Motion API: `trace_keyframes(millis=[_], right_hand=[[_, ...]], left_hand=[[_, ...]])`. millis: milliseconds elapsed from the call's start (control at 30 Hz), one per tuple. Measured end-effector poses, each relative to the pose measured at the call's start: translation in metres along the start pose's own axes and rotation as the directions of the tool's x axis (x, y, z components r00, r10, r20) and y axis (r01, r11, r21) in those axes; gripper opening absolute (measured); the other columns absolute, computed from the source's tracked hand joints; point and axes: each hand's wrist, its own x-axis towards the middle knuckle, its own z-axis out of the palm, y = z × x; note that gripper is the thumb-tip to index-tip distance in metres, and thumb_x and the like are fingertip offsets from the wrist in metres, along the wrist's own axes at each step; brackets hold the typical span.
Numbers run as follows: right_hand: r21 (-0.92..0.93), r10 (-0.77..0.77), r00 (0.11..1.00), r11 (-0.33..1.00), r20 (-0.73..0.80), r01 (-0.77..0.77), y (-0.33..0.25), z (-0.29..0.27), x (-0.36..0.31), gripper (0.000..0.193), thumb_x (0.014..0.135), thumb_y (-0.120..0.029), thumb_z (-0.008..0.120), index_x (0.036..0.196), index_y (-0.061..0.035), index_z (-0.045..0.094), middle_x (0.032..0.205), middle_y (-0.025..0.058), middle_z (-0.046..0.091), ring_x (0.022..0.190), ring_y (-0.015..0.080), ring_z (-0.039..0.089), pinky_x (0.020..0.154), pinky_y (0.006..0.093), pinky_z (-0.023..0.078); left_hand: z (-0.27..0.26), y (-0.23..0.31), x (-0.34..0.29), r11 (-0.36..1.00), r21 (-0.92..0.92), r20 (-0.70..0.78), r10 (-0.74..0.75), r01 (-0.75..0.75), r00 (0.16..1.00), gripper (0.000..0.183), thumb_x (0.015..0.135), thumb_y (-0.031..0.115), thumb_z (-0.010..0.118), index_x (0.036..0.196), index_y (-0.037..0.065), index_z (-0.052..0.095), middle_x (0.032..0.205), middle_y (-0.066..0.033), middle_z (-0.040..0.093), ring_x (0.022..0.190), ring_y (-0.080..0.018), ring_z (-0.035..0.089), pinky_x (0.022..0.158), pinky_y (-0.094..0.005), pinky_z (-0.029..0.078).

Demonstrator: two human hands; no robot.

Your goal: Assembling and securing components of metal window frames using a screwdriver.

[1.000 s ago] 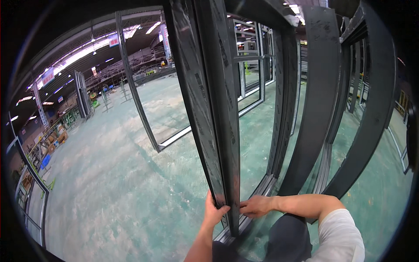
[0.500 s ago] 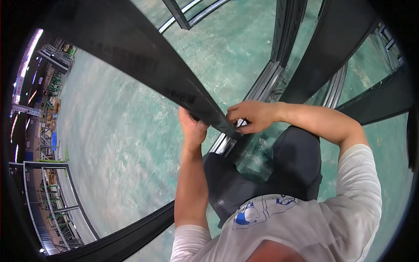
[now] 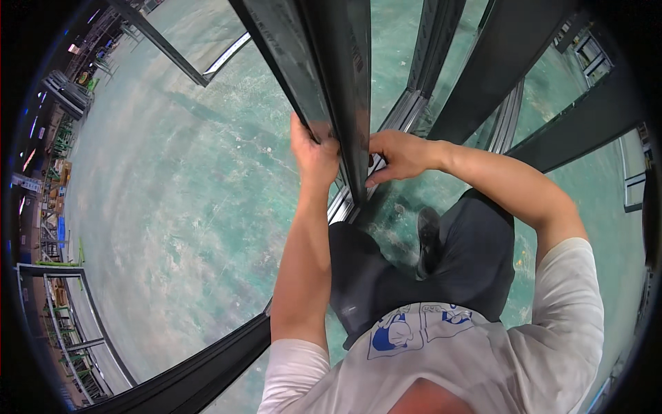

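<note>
Swung more upright in view since the earlier frame, the dark post (image 3: 339, 79) has its foot at the metal rail (image 3: 408, 112). Left hand (image 3: 316, 154) grips the post's edge; right hand (image 3: 405, 153) curls at its right side, fingertip hold undeterminable. Apparent step: adjusting the foot; next move calls for steady support.

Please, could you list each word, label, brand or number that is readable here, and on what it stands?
None is readable.
Dark upright profile: faint marks, too blurred.
White shirt: blue drawing; any lettering is too small.
Dark trousers: small pale mark, too blurred.
Pale panel, far left: too small and blurred.
</note>
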Motion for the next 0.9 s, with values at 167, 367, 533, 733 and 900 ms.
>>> trace_keyframes(millis=[167, 367, 533, 733, 900], right_hand=[[-0.089, -0.001, 0.999, 0.996, -0.055, -0.004, -0.006, 0.0, -0.003, 0.034, 0.079, -0.016, 0.082, 0.105, -0.0023, 0.065, 0.1, 0.0148, 0.066, 0.098, 0.0387, 0.065, 0.082, 0.047, 0.052], [-0.103, 0.075, 0.995, 0.991, -0.062, -0.082, -0.001, 0.0, -0.015, 0.029, 0.082, -0.01, 0.071, 0.11, -0.0036, 0.063, 0.11, 0.0132, 0.064, 0.101, 0.0394, 0.064, 0.083, 0.0478, 0.052], [-0.27, 0.018, 1.0, 0.963, 0.014, -0.013, 0.006, -0.002, -0.018, 0.037, 0.086, -0.012, 0.07, 0.12, -0.011, 0.058, 0.11, 0.011, 0.061, 0.096, 0.0399, 0.065, 0.077, 0.0514, 0.053], [-0.216, -0.087, 0.996, 0.973, 0.002, 0.085, 0.028, 0.016, -0.01, 0.029, 0.085, -0.01, 0.068, 0.111, -0.0097, 0.055, 0.1, 0.0128, 0.06, 0.093, 0.0407, 0.065, 0.074, 0.0521, 0.051], [0.063, -0.161, 0.981, 0.984, -0.111, 0.169, 0.032, 0.021, -0.004, 0.025, 0.079, -0.005, 0.065, 0.103, -0.0056, 0.057, 0.094, 0.0151, 0.06, 0.09, 0.041, 0.064, 0.073, 0.0504, 0.049]], left_hand=[[0.003, -0.016, 0.002, 0.962, -0.241, 0.016, 0.134, -0.126, 0.991, 0.027, 0.103, 0.021, 0.057, 0.122, 0.002, 0.055, 0.1, -0.0032, 0.059, 0.087, -0.012, 0.056, 0.077, -0.0285, 0.048], [-0.003, -0.026, 0.004, 0.985, -0.129, 0.005, 0.119, -0.117, 0.993, 0.077, 0.097, 0.067, 0.063, 0.132, 0.0, 0.052, 0.111, -0.0018, 0.06, 0.097, -0.0123, 0.057, 0.084, -0.0291, 0.049], [-0.008, -0.021, 0.001, 0.976, -0.198, 0.043, 0.099, -0.088, 0.994, 0.085, 0.094, 0.07, 0.065, 0.142, 0.001, 0.048, 0.117, -0.0029, 0.062, 0.102, -0.0113, 0.059, 0.087, -0.0285, 0.049], [-0.021, -0.023, -0.006, 0.998, -0.038, 0.088, 0.054, -0.051, 0.995, 0.086, 0.096, 0.075, 0.052, 0.139, 0.001, 0.05, 0.112, -0.0053, 0.063, 0.098, -0.0152, 0.06, 0.084, -0.0301, 0.048], [-0.029, -0.036, -0.017, 0.998, 0.038, 0.034, -0.051, 0.05, 0.998, 0.1, 0.09, 0.087, 0.045, 0.136, -0.001, 0.055, 0.115, -0.0117, 0.067, 0.11, -0.0252, 0.065, 0.098, -0.0398, 0.051]])
